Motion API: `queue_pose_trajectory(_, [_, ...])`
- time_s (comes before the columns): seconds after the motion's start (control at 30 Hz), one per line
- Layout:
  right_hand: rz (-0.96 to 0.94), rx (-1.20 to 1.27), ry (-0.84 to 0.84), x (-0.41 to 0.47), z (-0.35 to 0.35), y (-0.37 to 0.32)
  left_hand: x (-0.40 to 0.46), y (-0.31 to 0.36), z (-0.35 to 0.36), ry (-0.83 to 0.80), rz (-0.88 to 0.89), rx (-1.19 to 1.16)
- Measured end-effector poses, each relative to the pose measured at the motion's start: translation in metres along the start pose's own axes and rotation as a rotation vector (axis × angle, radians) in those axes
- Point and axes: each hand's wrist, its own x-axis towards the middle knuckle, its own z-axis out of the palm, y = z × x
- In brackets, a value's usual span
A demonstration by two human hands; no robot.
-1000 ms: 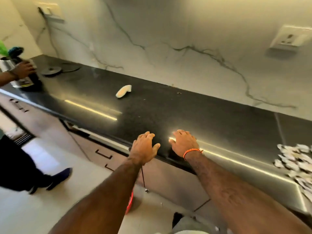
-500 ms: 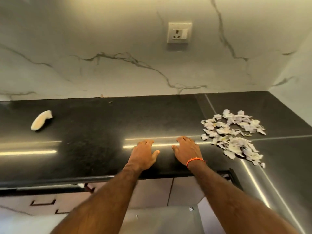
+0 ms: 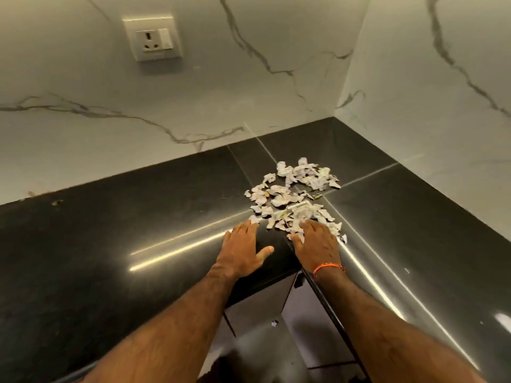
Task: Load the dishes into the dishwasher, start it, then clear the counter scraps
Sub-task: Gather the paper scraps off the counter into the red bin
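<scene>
Head view gives me the inner corner of a glossy black stone counter (image 3: 116,244), and I take its heap of torn, crumpled white paper scraps (image 3: 293,197) as my landmark. That heap lies on the counter where the two runs of stone meet, straddling the thin joint lines, with its far end reaching toward the wall corner. My left hand (image 3: 242,248) lies palm down on the bare stone just to the left of the heap's near edge; its fingers are straight and held close together, the thumb stuck out to the right, and the fingertips reach right up to the nearest scrap, though I cannot tell whether they touch it. My right hand (image 3: 318,244) is also flat and palm down, at the near end of the heap, its straight fingers lying on top of the closest scraps with a few pieces showing at both sides of it; it pinches nothing. A thin orange thread band (image 3: 327,267) circles the right wrist. Behind the heap rises a white marble wall with grey veins (image 3: 249,92), and up and to the left of the heap sits a white wall socket with a switch (image 3: 152,37). Nearer to me than the heap, below the counter edge, I see dark cabinet fronts (image 3: 262,302).
</scene>
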Motion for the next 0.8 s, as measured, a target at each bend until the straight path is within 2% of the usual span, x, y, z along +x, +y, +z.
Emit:
queue_pose_trajectory(0.27, [0.149, -0.008, 0.156, 0.021, 0.002, 0.02, 0.071, 0.017, 0.018, -0.08, 0.226, 0.119])
queue_pose_trajectory(0.47, [0.477, 0.084, 0.295, 0.035, 0.018, 0.03, 0.104, 0.022, 0.033, -0.126, 0.45, 0.28])
queue_pose_trajectory(0.57, [0.568, 0.17, 0.32, 0.042, 0.028, 0.035, 0.12, 0.027, 0.042, -0.133, 0.425, 0.234])
queue_pose_trajectory(0.8, [0.439, 0.217, 0.251, 0.094, 0.037, 0.033, 0.167, 0.039, 0.035, -0.12, 0.295, 0.213])
